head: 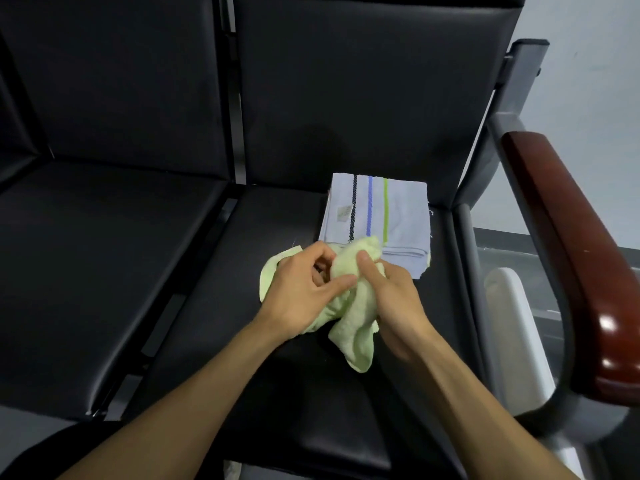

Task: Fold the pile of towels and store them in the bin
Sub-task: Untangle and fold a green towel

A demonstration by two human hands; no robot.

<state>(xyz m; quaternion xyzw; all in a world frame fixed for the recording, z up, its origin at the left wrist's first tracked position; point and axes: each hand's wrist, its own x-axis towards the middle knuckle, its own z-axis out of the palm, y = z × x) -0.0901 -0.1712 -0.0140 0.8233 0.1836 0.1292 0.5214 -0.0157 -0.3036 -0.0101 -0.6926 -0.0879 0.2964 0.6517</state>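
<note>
A crumpled pale green towel (356, 327) lies bunched on the right black seat (277, 375). My left hand (298, 292) grips its left part, thumb pressed into the cloth. My right hand (394, 299) holds the right part, with its index finger lying over the top of the bunch. Just behind the hands sits a folded white towel (398, 216) with black, blue and green stripes, flat on the same seat. No bin is in view.
A second black seat (97, 265) lies to the left, with padded backrests (363, 81) behind both. A dark red wooden armrest (568, 254) on a grey metal frame bounds the right side. A white object (512, 323) stands below the armrest.
</note>
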